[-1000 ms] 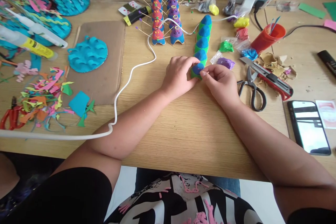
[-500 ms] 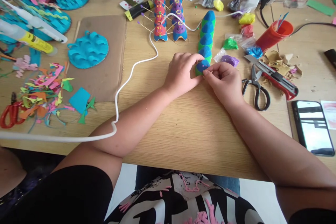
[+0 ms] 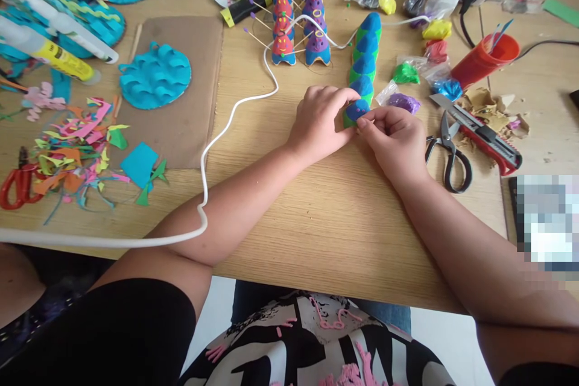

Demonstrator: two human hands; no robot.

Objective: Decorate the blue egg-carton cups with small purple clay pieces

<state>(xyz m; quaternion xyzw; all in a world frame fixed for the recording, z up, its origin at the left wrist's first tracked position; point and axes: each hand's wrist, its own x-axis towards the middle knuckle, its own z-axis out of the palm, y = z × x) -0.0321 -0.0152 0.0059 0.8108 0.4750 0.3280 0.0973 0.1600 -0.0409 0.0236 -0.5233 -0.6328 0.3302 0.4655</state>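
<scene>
A caterpillar figure [image 3: 364, 64] of joined humps, blue on top and green at the sides, lies lengthwise on the wooden table. Its near hump bears small pinkish dots like eyes. My left hand [image 3: 317, 116] grips this near hump between thumb and fingers. At the front of the same hump, the thumb and forefinger of my right hand [image 3: 394, 140] are pinched together against the surface. Whatever sits between those fingertips is too small or hidden to make out. Black-handled scissors [image 3: 450, 157] lie just right of my right hand, near a red utility knife [image 3: 484, 139].
Red and purple cone figures [image 3: 283, 45] with thin sticks stand behind. A white cord [image 3: 233, 111] crosses the table and my left forearm. Clay lumps [image 3: 406, 72] and a red cup [image 3: 486, 57] are at right; paper scraps [image 3: 84, 157] and cardboard [image 3: 181, 139] at left.
The camera view has shifted slightly, so the table items appear a little to the right. Both hands remain at the caterpillar's near hump, with hardly any visible finger movement.
</scene>
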